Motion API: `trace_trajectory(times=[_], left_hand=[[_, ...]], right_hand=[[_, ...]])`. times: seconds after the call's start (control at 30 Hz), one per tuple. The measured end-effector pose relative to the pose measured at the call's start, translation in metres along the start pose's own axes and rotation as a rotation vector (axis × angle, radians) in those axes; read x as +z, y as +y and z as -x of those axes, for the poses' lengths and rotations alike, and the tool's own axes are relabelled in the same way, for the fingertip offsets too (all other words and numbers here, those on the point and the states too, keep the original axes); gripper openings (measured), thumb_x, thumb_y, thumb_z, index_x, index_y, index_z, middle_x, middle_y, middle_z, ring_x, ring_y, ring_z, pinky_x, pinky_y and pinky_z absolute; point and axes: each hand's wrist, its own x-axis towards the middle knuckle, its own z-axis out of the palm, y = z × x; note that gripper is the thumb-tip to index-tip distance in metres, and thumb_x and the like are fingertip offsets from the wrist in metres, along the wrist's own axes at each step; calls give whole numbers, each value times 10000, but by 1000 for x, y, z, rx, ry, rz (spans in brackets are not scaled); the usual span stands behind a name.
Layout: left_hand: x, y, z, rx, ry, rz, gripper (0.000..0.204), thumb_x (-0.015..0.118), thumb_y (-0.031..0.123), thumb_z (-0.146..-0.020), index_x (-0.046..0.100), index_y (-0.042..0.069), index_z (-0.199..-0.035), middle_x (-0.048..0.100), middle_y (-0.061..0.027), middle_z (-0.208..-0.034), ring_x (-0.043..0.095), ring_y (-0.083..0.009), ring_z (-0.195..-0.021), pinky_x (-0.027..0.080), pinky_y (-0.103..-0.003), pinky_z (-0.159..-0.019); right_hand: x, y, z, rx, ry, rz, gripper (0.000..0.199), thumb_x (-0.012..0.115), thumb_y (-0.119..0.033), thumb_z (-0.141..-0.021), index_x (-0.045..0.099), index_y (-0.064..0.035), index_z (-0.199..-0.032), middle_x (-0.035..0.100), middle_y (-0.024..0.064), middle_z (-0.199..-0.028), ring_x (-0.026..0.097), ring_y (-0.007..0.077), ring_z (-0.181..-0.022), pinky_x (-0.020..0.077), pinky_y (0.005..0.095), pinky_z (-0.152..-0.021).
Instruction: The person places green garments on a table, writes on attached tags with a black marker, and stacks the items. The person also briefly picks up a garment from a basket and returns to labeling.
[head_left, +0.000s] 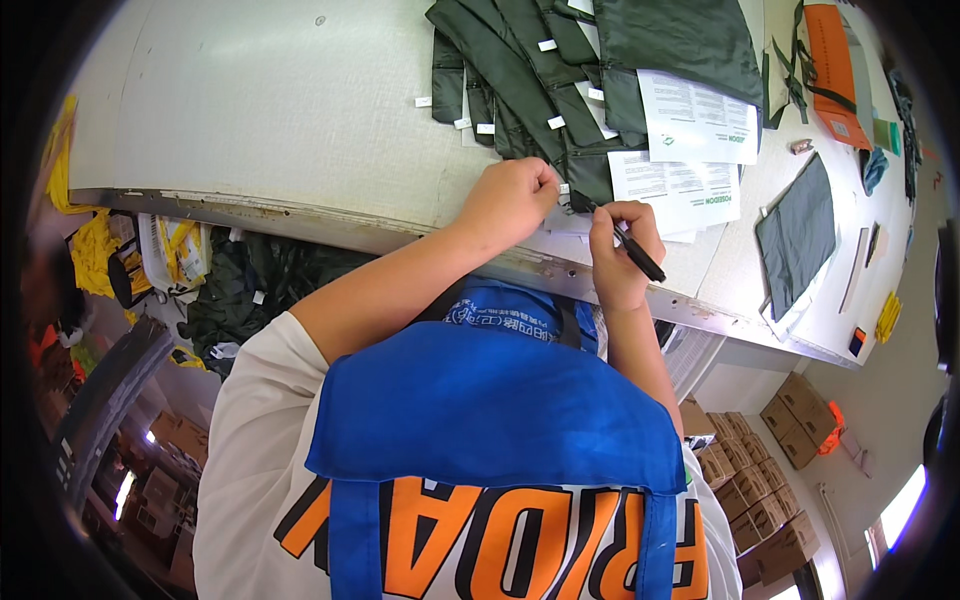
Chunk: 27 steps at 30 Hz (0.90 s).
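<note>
My right hand (627,240) is wrapped round a black marker pen (640,258), whose other end points left toward the green fabric at the table's edge. My left hand (512,203) is closed with its fingertips pinched beside a small white label (564,188); what is between them is hidden. Just beyond both hands lies an overlapping pile of dark green fabric pieces (530,75), several with small white labels sticking out. Printed white sheets (690,185) lie to the right of the pile, partly beneath the fabric.
The white table (250,110) has a metal front edge close to my body. At the right lie a dark green fabric piece (797,238), an orange packet (838,75) and yellow strips (887,317). Under the table's left part are dark fabric (245,290) and yellow cloth (95,255); cardboard boxes (750,490) stand lower right.
</note>
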Motion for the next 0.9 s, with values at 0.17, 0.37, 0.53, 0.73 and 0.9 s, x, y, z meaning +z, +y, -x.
trace_trajectory(times=[0.17,0.37,0.53,0.73,0.9], left_hand=[[6,-5,1,56,31,-2,149,588,143,-857,620,-1,-842,625,-89,-682,579,-177,-611,453,-317,-572],[6,-3,-2,61,24,-15,129,596,131,-867,606,3,-857,608,-64,-667,544,-124,-578,432,-291,-545],[6,-5,4,133,55,-150,118,599,141,-863,612,28,-897,636,-78,-698,587,-204,-572,443,-322,-529],[-2,-20,24,642,110,-618,187,618,142,-806,649,78,-978,634,-51,-694,614,-250,-587,477,-344,-506],[-5,-22,24,742,74,-817,292,602,141,-762,662,84,-1041,594,-19,-650,612,-186,-582,475,-308,-491]], right_hand=[[-4,4,4,-74,-67,-34,167,697,20,-710,552,-43,-765,585,74,-697,569,197,-610,469,293,-570],[1,5,5,-128,-77,22,177,700,24,-694,555,-52,-760,577,71,-697,556,210,-617,460,316,-570],[5,10,4,-159,-85,69,180,704,19,-691,557,-58,-762,579,70,-688,561,220,-625,461,324,-572],[7,10,5,-166,-89,85,174,700,11,-699,555,-61,-762,576,64,-676,555,226,-621,457,331,-570],[9,13,6,-188,-77,94,177,695,15,-691,550,-62,-758,573,65,-674,549,234,-622,452,336,-580]])
